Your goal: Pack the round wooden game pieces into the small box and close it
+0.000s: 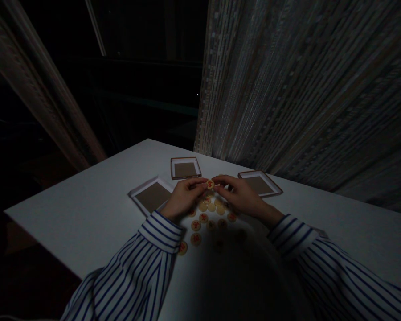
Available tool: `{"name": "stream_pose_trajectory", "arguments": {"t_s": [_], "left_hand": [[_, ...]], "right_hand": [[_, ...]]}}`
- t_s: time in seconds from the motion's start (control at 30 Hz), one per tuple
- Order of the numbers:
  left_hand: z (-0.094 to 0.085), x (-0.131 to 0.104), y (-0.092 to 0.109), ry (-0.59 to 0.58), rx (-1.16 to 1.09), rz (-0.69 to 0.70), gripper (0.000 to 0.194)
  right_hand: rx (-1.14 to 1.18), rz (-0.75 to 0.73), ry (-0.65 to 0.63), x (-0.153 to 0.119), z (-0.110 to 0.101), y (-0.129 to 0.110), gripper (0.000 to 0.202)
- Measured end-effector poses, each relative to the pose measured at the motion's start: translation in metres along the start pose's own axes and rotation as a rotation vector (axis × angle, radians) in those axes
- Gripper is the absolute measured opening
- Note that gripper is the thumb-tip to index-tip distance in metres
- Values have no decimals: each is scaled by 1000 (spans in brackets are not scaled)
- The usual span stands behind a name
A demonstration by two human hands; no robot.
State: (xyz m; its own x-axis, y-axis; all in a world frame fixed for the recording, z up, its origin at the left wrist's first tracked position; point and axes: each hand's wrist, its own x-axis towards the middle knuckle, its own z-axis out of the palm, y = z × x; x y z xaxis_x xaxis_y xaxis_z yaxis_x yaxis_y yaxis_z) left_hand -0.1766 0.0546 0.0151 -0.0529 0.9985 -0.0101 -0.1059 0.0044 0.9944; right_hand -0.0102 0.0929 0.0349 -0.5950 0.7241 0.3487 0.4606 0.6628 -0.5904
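Note:
One round wooden piece with a red character (pixel 210 184) is held up between the fingertips of both hands. My left hand (pixel 186 195) pinches it from the left, and my right hand (pixel 238 192) touches its right side. Below and between the hands, several similar round pieces lie on the white table. Some show red characters, such as the piece (pixel 196 225) near my left cuff; others look plain, like the disc (pixel 211 207) beneath the hands. A few nearest to me sit in dark shadow, with their marks hard to read.
Three shallow boxes stand on the white table (pixel 73 214): a left box (pixel 153 195), a far middle box (pixel 186 169) and a right box (pixel 259 183). A beaded curtain (pixel 274 84) hangs behind the table's far edge. The room is dim.

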Motion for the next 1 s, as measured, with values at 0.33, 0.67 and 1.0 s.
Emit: {"name": "stream_pose_trajectory", "arguments": {"t_s": [0.33, 0.67, 1.0], "left_hand": [[-2, 4, -4, -15, -116, -1, 19], [-2, 3, -3, -47, -158, -18, 13], [-4, 5, -6, -132, -149, -12, 20]], "right_hand": [[-8, -36, 0, 1, 1, -1, 26], [21, -69, -28, 0, -4, 0, 28], [-6, -79, -66, -2, -7, 1, 29]]}}
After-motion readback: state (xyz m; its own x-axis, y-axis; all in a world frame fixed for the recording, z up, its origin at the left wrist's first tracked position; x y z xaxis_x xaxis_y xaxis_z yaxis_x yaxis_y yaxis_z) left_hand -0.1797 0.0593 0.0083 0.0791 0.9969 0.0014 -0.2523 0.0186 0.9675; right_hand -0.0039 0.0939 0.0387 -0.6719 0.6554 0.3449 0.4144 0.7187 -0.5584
